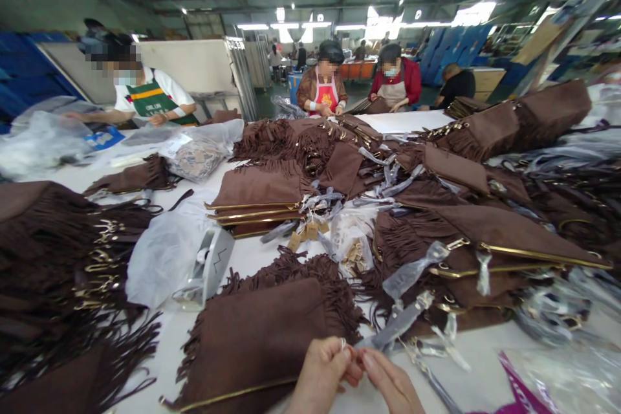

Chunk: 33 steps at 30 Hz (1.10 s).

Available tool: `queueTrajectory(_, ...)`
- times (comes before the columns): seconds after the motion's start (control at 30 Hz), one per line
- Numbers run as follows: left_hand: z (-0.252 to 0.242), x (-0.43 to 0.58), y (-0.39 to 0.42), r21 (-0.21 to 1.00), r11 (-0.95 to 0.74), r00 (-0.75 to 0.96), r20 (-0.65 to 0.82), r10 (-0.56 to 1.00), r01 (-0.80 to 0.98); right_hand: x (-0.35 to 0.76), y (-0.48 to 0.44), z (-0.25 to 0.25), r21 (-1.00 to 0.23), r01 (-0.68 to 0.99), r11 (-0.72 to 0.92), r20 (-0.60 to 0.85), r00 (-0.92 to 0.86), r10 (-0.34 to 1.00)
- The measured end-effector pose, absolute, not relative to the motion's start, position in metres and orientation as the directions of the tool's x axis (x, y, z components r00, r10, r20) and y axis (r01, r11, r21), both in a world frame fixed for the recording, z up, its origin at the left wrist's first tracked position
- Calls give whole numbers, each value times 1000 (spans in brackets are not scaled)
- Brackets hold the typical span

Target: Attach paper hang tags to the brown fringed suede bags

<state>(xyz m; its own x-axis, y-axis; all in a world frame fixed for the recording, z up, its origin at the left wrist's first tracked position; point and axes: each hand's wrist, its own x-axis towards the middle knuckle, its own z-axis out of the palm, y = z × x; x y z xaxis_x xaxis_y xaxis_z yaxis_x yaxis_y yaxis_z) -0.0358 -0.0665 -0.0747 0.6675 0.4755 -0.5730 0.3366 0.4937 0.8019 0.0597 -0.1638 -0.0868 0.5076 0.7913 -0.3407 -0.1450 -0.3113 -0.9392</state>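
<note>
At the bottom middle, my left hand (317, 375) and my right hand (388, 383) meet with fingertips pinched together. A small pale bit shows at my left fingers, too small to name. Just left of my hands a brown fringed bag (257, 330) lies flat, its gold zipper edge toward me. A plastic-wrapped strap (400, 323) runs close behind my right fingers; whether I touch it I cannot tell. It reaches toward a pile of similar brown bags (509, 236) on the right. Beyond the flat bag sits a clear plastic bag of tan tags (356, 252).
More brown fringed bags with gold clasps (39, 252) are heaped at left. A grey-white dispenser (213, 265) stands beside crumpled white plastic (158, 259). Another stack of bags (257, 191) lies farther back. Clear plastic (572, 375) covers the right corner. Co-workers (325, 81) work across the table.
</note>
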Motion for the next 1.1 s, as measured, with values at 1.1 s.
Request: queueTrajectory(1.1,-82,-56,-9,444,-795,902,-319,291,414,47,-168,-146,-816,-372,-442,-576,453,681)
